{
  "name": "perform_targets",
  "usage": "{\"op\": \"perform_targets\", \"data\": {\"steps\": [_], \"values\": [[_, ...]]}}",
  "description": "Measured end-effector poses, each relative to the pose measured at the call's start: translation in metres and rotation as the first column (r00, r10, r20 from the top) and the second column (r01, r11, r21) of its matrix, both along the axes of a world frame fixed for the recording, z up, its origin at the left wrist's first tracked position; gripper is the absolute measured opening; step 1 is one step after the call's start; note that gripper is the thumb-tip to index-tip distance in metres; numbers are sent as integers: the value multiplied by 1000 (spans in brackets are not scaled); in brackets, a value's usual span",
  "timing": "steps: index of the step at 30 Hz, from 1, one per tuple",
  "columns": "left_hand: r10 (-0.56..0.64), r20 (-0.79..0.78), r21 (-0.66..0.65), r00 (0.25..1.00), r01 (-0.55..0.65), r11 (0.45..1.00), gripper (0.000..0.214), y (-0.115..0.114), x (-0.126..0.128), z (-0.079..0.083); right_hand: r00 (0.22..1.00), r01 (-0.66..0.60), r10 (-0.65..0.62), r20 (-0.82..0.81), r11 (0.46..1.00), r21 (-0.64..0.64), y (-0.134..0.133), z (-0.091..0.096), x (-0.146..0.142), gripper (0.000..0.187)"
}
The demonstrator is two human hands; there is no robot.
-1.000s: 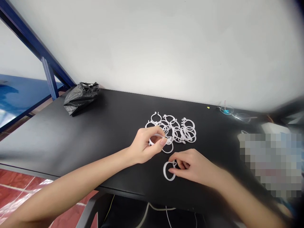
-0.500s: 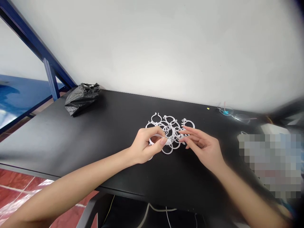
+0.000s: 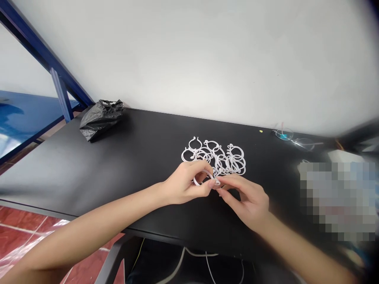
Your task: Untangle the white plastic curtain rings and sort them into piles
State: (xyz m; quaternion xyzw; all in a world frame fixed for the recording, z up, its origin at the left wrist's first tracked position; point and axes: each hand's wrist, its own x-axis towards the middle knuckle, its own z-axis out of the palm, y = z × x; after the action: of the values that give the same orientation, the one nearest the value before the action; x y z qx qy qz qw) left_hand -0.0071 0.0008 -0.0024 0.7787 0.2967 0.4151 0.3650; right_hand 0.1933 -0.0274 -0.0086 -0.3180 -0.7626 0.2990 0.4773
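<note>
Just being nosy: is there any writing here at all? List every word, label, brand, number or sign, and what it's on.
No text can be read anywhere.
White rings: no lettering visible.
Black bag: none visible.
Glasses: a blue patch, nothing legible.
Pixelated area at right: too blocked out to read.

Some workroom: black table (image 3: 154, 134), blue frame (image 3: 44, 53), red tiles (image 3: 17, 215).

White rings (image 3: 217, 158), overlapping in pile on black tabletop (image 3: 148, 157).
Thin, looped ends, some visibly gapped; one held ring (image 3: 209, 174) tilted, partly hidden, at pile's near side.
</note>
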Motion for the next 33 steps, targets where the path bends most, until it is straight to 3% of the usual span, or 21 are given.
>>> {"op": "perform_targets", "data": {"steps": [7,12,16,19,24,29,31,32,33], "values": [[-1,-48,42,999,3,999,18,-1,1,0,997,40,-44,-63,997,-73,-2,-1,-2,25],[-24,-31,-25,999,23,999,18,-2,0,1,990,-28,2,-144,983,-180,-2,2,-4,23],[-122,31,-111,992,125,986,26,-2,-1,2,972,-92,24,-233,954,-286,-3,2,-4,21],[-158,53,-134,986,164,977,28,0,-2,3,968,-96,16,-250,946,-310,-3,3,-4,19],[-126,-10,-158,992,123,980,28,-1,-2,4,971,-107,21,-238,930,-352,-4,6,-4,16],[-169,-19,-160,985,164,974,30,-1,-2,7,956,-194,88,-280,904,-380,-1,5,-1,21],[-126,-59,-81,990,121,989,33,9,-11,11,952,-217,109,-287,900,-378,2,4,2,30],[-52,-98,-17,994,50,999,35,17,-18,14,952,-213,105,-287,901,-378,4,3,4,38],[101,-141,39,985,-96,995,36,27,-28,15,954,-199,91,-286,905,-377,6,3,6,45]]}}
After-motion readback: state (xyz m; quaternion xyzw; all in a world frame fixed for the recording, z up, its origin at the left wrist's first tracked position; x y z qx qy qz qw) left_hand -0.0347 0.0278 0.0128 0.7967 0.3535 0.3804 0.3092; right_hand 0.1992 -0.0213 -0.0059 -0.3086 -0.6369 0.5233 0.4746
